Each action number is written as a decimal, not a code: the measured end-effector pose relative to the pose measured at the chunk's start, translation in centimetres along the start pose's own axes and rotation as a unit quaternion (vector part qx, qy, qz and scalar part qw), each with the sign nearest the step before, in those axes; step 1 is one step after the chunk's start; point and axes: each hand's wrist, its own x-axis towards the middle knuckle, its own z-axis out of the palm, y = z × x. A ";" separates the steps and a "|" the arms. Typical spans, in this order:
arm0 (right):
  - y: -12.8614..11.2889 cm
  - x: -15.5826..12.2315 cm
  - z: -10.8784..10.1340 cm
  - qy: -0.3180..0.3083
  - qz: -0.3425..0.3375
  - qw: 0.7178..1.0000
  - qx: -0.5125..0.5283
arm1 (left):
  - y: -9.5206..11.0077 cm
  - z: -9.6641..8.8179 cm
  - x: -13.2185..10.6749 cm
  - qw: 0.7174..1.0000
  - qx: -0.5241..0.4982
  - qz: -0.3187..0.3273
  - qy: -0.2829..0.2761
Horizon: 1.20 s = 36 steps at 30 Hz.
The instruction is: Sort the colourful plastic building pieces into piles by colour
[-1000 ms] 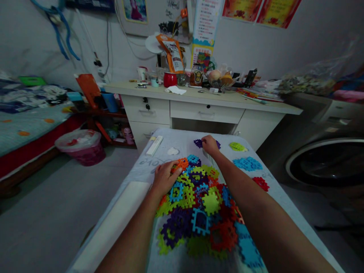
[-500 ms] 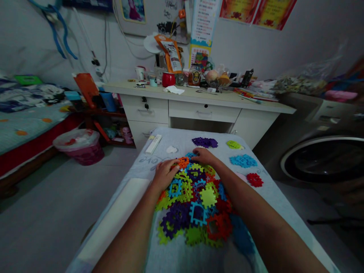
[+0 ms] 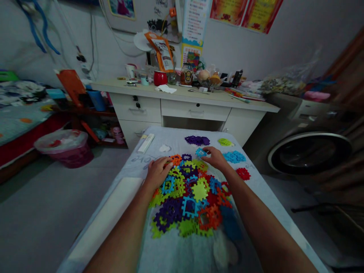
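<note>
One cloth-covered table (image 3: 170, 250) carries everything in hand. Its largest load is a mixed pile of toothed plastic pieces (image 3: 200, 189), spread over the middle. The left hand (image 3: 157, 172) rests at the pile's far left side, fingers against an orange piece (image 3: 176, 159); whether they grip it I cannot tell. The right hand (image 3: 216, 157) has thumb and fingertips closed in a pinch. Single-colour groups lie beyond: purple (image 3: 197, 140) near the far edge, blue (image 3: 234, 156) toward the right edge, then red (image 3: 243, 174) nearer along that edge and lime (image 3: 225, 142) by the far right corner. Smallest is the pinched small blue piece (image 3: 200, 152), just beyond the pile, between it and the purple group. The step in hand looks like parting one piece from the pile; the next move calls for a steady pinch and clearance from neighbouring teeth.
</note>
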 end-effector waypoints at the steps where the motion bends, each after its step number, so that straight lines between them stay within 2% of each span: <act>1: 1.0 -0.8 -1.0 0.013 0.018 1.000 -0.016 | 0.1 0.0 0.0 1.000 0.008 0.001 -0.002; 4: 4.4 -2.7 -4.0 0.048 0.085 0.992 -0.074 | 0.2 0.0 -0.1 0.999 0.029 0.015 -0.003; 8: 8.4 -4.8 -7.1 0.074 0.170 0.977 -0.109 | 0.2 -0.1 0.0 0.996 0.036 0.077 -0.012; 10: 9.8 -5.6 -7.7 0.085 0.184 0.973 -0.110 | 0.5 -0.3 -0.1 0.994 0.037 0.096 -0.019; 13: 10.8 -6.1 -7.3 0.110 0.179 0.971 -0.110 | 1.1 -0.5 -0.3 0.994 0.037 0.100 -0.024; 16: 10.8 -5.9 -6.0 0.120 0.162 0.972 -0.120 | 1.5 -0.8 -0.5 0.994 0.031 0.098 -0.034; 20: 10.4 -5.2 -4.8 0.103 0.143 0.973 -0.150 | 1.6 -1.1 -0.6 0.995 0.024 0.093 -0.036; 27: 9.8 -5.9 -4.6 0.096 0.145 0.963 -0.204 | 1.7 -1.3 -0.4 0.993 0.036 0.102 -0.043; 32: 8.3 -6.7 -3.9 0.044 0.112 0.969 -0.215 | 2.3 -1.4 -0.6 0.995 0.012 0.088 0.036; 36: 6.1 -6.9 -3.6 0.047 0.124 0.970 -0.202 | 3.1 -1.7 -0.8 0.990 -0.068 0.059 0.104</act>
